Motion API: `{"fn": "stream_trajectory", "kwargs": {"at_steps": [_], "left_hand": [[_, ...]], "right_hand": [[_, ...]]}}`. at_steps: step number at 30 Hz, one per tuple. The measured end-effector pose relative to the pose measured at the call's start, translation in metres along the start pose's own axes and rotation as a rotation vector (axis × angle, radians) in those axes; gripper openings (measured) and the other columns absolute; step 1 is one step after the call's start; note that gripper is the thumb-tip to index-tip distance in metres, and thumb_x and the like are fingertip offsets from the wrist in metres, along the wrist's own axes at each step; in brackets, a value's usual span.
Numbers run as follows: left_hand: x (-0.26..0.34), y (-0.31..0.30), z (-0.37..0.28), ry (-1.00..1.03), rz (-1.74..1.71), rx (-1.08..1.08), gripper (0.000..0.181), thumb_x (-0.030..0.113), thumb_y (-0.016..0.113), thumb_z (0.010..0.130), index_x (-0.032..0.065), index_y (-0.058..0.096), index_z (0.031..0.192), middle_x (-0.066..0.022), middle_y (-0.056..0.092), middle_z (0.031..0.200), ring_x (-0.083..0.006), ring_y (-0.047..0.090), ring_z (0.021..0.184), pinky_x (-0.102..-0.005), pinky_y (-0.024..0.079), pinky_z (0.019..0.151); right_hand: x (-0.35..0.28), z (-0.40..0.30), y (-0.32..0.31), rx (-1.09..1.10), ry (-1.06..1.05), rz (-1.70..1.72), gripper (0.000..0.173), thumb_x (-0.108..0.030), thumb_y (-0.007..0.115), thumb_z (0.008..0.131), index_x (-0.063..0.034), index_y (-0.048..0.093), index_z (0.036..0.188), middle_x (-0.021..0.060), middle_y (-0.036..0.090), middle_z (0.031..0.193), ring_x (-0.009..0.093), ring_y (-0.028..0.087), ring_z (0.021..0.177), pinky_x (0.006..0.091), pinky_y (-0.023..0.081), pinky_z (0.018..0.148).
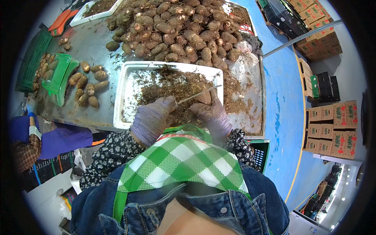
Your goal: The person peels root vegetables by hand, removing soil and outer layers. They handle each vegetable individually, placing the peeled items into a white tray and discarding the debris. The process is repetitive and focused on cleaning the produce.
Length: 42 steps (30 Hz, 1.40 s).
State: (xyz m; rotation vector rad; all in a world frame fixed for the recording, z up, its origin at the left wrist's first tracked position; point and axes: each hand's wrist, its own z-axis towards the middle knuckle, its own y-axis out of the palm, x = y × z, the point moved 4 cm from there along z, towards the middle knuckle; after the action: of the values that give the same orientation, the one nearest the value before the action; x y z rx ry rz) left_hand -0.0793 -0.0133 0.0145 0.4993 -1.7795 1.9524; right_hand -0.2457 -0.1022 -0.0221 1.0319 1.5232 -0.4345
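My left hand (154,119), in a dirty light-purple glove, grips a knife (199,94) whose blade points up to the right. A brown taro corm (203,95) is held in my right hand (213,114), gloved the same way, and the blade lies across it. Both hands are over the near side of a white foam tray (119,97), which holds brown root fibres and peelings (164,85). Beyond the tray rises a large heap of hairy taro corms (176,32). Trimmed-looking corms (88,85) lie in a group on the metal table to the left.
Left on the metal table (97,55) are a green plastic scoop (60,77), a green crate (33,58) and orange tool-like items (62,22). A co-worker's gloved hand (30,105) shows at far left. Plastic sheeting (243,63) lies right. A crate (263,152) stands beside me.
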Motion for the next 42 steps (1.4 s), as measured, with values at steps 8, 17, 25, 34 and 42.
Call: {"fn": "stream_trajectory", "kwargs": {"at_steps": [8,17,25,34,42], "left_hand": [[-0.008,-0.016,-0.002,-0.178,-0.054,0.046,0.016,0.012,0.059,0.089,0.0089,0.051,0.102,-0.0130,0.062,0.082,-0.0284,0.065,0.068,-0.0374,0.054,0.058],[-0.042,0.011,-0.006,-0.410,0.171,-0.126,0.028,0.019,0.060,0.089,0.0085,0.050,0.112,-0.0148,0.064,0.085,-0.0320,0.066,0.076,-0.0400,0.054,0.065],[0.004,-0.020,-0.012,-0.095,-0.047,0.060,0.031,0.016,0.064,0.085,0.0041,0.051,0.111,-0.0167,0.064,0.089,-0.0327,0.066,0.081,-0.0402,0.054,0.070],[-0.007,-0.027,-0.004,-0.296,-0.171,-0.032,0.022,0.013,0.061,0.087,0.0071,0.050,0.106,-0.0158,0.063,0.085,-0.0354,0.065,0.077,-0.0408,0.052,0.067],[-0.024,0.000,0.004,-0.395,0.015,-0.317,0.023,0.019,0.059,0.091,0.0067,0.050,0.108,-0.0150,0.061,0.081,-0.0334,0.063,0.071,-0.0395,0.053,0.064]], "right_hand": [[-0.010,0.001,0.010,0.048,-0.090,-0.095,0.073,-0.009,0.079,0.074,-0.0017,0.035,0.132,0.0109,0.052,0.122,0.019,0.054,0.111,0.0311,0.047,0.096],[-0.015,-0.006,0.027,0.011,-0.190,-0.154,0.076,-0.008,0.080,0.072,-0.0022,0.036,0.134,0.0104,0.053,0.121,0.018,0.054,0.111,0.0299,0.047,0.094],[0.000,0.009,0.006,0.197,-0.299,-0.391,0.069,-0.019,0.085,0.067,-0.0039,0.050,0.124,0.0135,0.053,0.112,0.028,0.055,0.105,0.0359,0.046,0.093],[-0.017,0.000,0.007,0.170,-0.384,-0.720,0.069,0.009,0.075,0.064,-0.0022,0.048,0.126,0.0079,0.057,0.120,0.019,0.057,0.107,0.0297,0.047,0.093],[-0.035,-0.014,0.021,0.298,-0.476,-0.728,0.050,-0.006,0.078,0.068,-0.0016,0.053,0.111,0.0170,0.055,0.101,0.031,0.058,0.097,0.0372,0.048,0.083]]}}
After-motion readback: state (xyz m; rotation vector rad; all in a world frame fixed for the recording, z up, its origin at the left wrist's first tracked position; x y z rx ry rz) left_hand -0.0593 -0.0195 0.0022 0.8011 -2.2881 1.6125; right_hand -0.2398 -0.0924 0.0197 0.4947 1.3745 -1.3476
